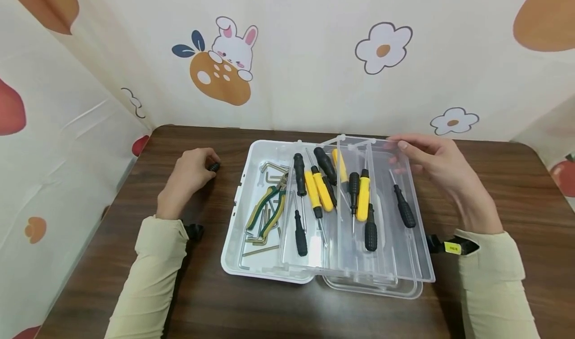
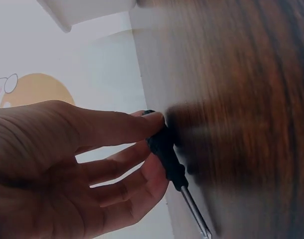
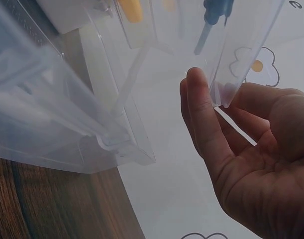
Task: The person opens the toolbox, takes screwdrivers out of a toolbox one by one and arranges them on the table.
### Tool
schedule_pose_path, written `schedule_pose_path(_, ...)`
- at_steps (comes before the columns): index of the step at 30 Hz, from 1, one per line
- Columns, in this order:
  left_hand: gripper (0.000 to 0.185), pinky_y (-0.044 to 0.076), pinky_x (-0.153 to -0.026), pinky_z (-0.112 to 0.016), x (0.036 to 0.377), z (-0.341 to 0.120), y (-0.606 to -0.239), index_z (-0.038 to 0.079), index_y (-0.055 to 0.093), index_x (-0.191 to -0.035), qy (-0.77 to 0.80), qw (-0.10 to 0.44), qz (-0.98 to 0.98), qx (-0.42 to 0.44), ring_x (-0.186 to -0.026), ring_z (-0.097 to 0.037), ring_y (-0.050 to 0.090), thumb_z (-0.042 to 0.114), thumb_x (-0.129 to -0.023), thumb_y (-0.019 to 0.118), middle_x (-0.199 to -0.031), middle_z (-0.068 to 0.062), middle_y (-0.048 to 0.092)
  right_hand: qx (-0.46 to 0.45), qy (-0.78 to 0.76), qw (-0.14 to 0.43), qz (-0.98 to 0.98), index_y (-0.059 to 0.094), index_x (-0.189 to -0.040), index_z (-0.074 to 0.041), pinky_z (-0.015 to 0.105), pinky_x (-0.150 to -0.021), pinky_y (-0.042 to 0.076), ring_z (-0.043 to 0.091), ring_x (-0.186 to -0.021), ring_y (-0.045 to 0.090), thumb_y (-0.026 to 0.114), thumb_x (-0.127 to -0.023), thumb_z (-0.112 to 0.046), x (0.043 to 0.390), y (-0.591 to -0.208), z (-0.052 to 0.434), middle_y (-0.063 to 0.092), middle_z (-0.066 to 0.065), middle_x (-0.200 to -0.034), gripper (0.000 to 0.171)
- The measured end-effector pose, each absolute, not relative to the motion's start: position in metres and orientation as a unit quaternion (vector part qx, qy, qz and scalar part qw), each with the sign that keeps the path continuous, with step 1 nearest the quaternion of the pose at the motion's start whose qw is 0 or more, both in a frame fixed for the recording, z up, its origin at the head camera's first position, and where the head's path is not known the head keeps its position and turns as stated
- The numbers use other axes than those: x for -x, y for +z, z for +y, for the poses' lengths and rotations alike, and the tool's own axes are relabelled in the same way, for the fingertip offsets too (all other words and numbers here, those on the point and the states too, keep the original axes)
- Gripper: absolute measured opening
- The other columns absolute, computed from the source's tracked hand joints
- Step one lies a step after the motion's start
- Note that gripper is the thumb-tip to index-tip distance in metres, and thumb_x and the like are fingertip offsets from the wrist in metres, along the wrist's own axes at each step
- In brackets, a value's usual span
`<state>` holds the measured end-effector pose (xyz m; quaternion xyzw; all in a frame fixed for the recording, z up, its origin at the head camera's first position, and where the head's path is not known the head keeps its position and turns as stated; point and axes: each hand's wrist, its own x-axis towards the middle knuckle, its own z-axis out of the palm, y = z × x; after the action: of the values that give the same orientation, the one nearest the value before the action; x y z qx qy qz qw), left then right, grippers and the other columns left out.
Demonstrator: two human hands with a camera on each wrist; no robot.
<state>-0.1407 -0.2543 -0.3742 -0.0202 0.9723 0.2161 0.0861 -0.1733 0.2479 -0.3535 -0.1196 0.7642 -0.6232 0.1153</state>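
Observation:
My left hand [image 1: 181,181] pinches a small screwdriver by its black handle [image 2: 164,147], left of the toolbox. In the left wrist view its metal shaft [image 2: 193,206] points down, close to the tabletop. My right hand [image 1: 449,174] holds the far right corner of a clear divided tray [image 1: 411,251], with the tray wall between thumb and fingers in the right wrist view. Several screwdrivers lie in the tray, among them a yellow one [image 1: 363,199] and a black one [image 1: 405,209]. The tray sits over the right part of a white toolbox [image 1: 238,214] on hinged arms.
Green-and-yellow pliers [image 1: 282,206] and several hex keys [image 1: 260,250] lie in the toolbox's left part. A clear lid-like piece [image 1: 373,290] shows under the tray's near side. A patterned curtain [image 1: 305,79] hangs behind the wooden table [image 1: 215,299].

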Motion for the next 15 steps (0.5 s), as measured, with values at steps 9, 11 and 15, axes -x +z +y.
schedule_pose_path(9, 0.036, 0.049, -0.102, -0.064, 0.123, -0.239, -0.340, 0.002, 0.066, -0.130, 0.176, 0.027, 0.983, -0.042, -0.123, -0.044, 0.060, 0.004, -0.095, 0.072, -0.130, -0.023, 0.066, 0.129, -0.633, 0.116, 0.754, 0.068, -0.131, 0.000, 0.034, -0.076, 0.065, 0.012, -0.088, 0.076, 0.065, -0.103, -0.016, 0.175, -0.353, 0.249, 0.079, -0.004, -0.113, 0.032)
schedule_pose_path(11, 0.036, 0.049, -0.105, -0.062, 0.116, -0.226, -0.327, 0.005, 0.068, -0.130, 0.177, -0.003, 0.979, -0.098, -0.125, -0.041, 0.060, 0.003, -0.094, 0.073, -0.130, -0.019, 0.067, 0.126, -0.629, 0.116, 0.758, 0.068, -0.132, -0.002, 0.033, -0.076, 0.065, 0.012, -0.088, 0.076, 0.065, -0.103, -0.016, 0.175, -0.353, 0.248, 0.079, -0.005, -0.113, 0.032)
schedule_pose_path(15, 0.035, 0.054, -0.103, -0.052, 0.100, -0.193, -0.310, 0.009, 0.073, -0.124, 0.190, -0.063, 0.954, -0.225, -0.120, -0.033, 0.062, 0.000, -0.090, 0.078, -0.125, -0.012, 0.070, 0.119, -0.615, 0.116, 0.771, 0.069, -0.132, -0.004, 0.031, -0.077, 0.065, 0.011, -0.089, 0.076, 0.065, -0.104, -0.020, 0.174, -0.352, 0.247, 0.079, -0.006, -0.114, 0.033)
